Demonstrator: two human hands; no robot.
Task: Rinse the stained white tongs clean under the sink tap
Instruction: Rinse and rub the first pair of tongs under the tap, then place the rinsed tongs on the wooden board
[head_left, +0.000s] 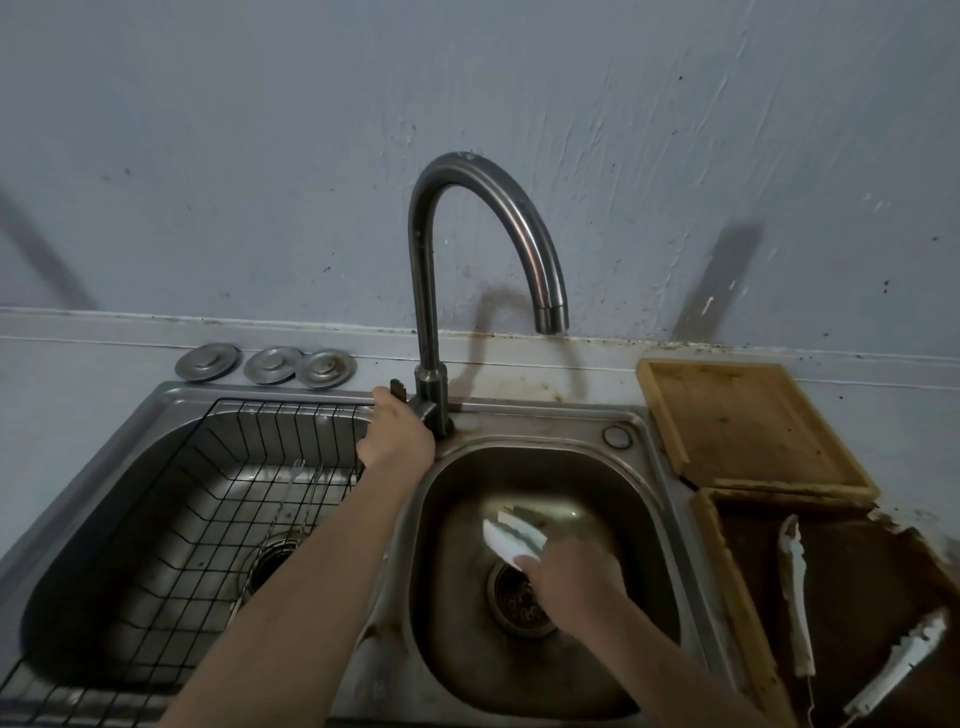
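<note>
A grey worktop (104, 358) runs across the middle of the frame below a rough, speckled blue-grey wall (260, 130), with dark grime along the joint between them. Set into it is a steel double sink (631, 415). The left basin holds a black wire basket (218, 499) with thin metal utensils lying in it; the right basin has a round strainer drain (511, 605) at its bottom. No readable writing or brand shows anywhere.

A curved steel tap (483, 208) rises from the sink's back rim at centre frame, its spout over the right basin; no water stream is visible. The left hand (397, 431) rests at the tap's base, its fingers curled around the dark lever (397, 388).

In the lower centre-right, the right hand (569, 571) grips the white tongs (511, 538) inside the right basin, just above the drain, the fingers wrapped round the handle end; the tong ends point to the upper left and look blurred.

Three round metal sink plugs (265, 364) lie on the worktop behind the left basin. At right, a wooden tray (748, 426) lies beside the sink, and below it a darker, stained tray (727, 571) holds two more soiled white tongs (795, 597).
</note>
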